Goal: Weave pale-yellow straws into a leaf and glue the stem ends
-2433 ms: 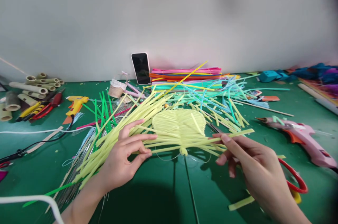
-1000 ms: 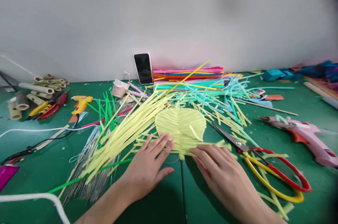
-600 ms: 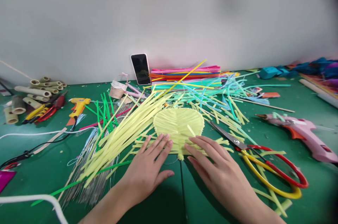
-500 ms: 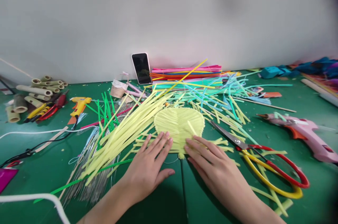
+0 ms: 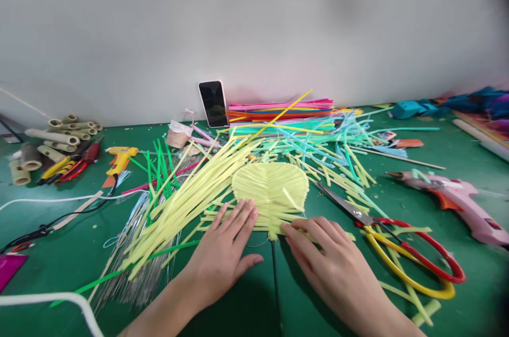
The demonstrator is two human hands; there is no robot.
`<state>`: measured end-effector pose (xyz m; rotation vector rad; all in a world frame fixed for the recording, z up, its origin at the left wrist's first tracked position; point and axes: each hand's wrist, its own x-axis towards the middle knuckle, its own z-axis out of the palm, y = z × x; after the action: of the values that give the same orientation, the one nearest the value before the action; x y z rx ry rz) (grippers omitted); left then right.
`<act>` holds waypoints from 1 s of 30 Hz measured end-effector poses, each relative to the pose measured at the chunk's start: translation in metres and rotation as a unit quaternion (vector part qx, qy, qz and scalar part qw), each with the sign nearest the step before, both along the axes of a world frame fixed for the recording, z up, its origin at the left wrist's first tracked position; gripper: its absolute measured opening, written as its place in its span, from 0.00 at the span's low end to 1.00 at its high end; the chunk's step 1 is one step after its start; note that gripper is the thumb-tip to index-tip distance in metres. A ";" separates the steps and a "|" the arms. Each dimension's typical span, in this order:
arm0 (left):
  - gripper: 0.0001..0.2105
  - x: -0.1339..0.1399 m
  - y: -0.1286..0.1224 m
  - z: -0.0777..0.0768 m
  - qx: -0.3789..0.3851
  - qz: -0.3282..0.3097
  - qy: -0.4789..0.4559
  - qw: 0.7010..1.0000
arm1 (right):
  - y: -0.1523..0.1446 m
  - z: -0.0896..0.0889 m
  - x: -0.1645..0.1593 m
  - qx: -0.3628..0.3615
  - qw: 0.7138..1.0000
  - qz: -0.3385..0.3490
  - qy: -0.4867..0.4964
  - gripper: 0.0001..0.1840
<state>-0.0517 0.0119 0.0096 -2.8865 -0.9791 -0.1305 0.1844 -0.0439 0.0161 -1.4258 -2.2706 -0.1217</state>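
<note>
A pale yellow heart-shaped leaf [image 5: 268,183] made of close-set pipe cleaners lies flat in front of me, its stubby tip toward me. Across its lower part run loose pale yellow strips. My left hand [image 5: 226,244] lies flat with fingers stretched, fingertips resting on the leaf's lower left and the strips there. At the lower right, my right hand [image 5: 328,255] has its fingers bent and close together around a pale yellow pipe cleaner [image 5: 316,234]; the thumb is mostly hidden. A short loose strip [image 5: 292,199] lies on the leaf's right half.
Scissors [image 5: 360,215] with red and yellow handles lie at right, beside a pink glue gun [image 5: 457,194]. Left are a pale yellow pipe-cleaner bundle [image 5: 191,194], a yellow glue gun [image 5: 120,159] and pliers [image 5: 79,162]. A phone [image 5: 213,104] leans on the wall behind.
My right hand has slid off the leaf toward me and to the right, and its fingers have curled in. My left hand has hardly moved.
</note>
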 end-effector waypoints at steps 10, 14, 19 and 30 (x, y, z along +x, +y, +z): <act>0.35 0.001 -0.004 -0.001 -0.012 0.011 0.007 1.000 | -0.002 -0.001 -0.010 0.023 0.999 -0.037 0.017 0.12; 0.37 0.004 -0.011 0.000 0.004 0.002 0.007 1.000 | 0.001 0.000 -0.009 0.063 0.997 -0.042 0.004 0.15; 0.38 0.006 -0.016 0.001 0.000 -0.003 0.003 1.000 | 0.001 -0.012 -0.012 0.023 0.995 0.008 -0.092 0.30; 0.24 0.012 -0.017 0.013 0.021 0.014 -0.121 0.992 | -0.003 -0.013 -0.016 -0.013 0.992 -0.012 -0.126 0.36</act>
<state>-0.0396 -0.0049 0.0226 -2.8655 -1.0372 -0.5029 0.1687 -0.0469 0.0035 -1.5263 -2.4634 -0.2958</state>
